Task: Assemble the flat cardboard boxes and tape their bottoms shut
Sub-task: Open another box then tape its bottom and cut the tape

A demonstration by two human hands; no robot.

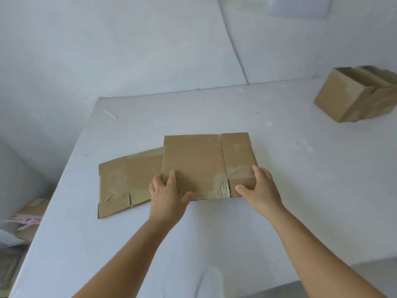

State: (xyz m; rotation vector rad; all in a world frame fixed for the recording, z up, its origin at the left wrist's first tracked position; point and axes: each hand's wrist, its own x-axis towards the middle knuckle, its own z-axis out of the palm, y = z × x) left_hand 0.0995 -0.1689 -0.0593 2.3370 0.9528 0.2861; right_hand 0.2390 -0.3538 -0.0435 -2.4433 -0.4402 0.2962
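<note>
Both the left hand [169, 190] and right hand [256, 186] grip the top flat box's [206, 162] near edge at mid-desk [279, 211]; assembly seems just beginning; next, likely lift and square it open.

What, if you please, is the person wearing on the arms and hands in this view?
Nothing that shows: the left hand and right hand are bare, with no gloves, rings, watch or bands visible. Both forearms are uncovered from wrist to the bottom edge of the picture, so no sleeve is in view.
</note>
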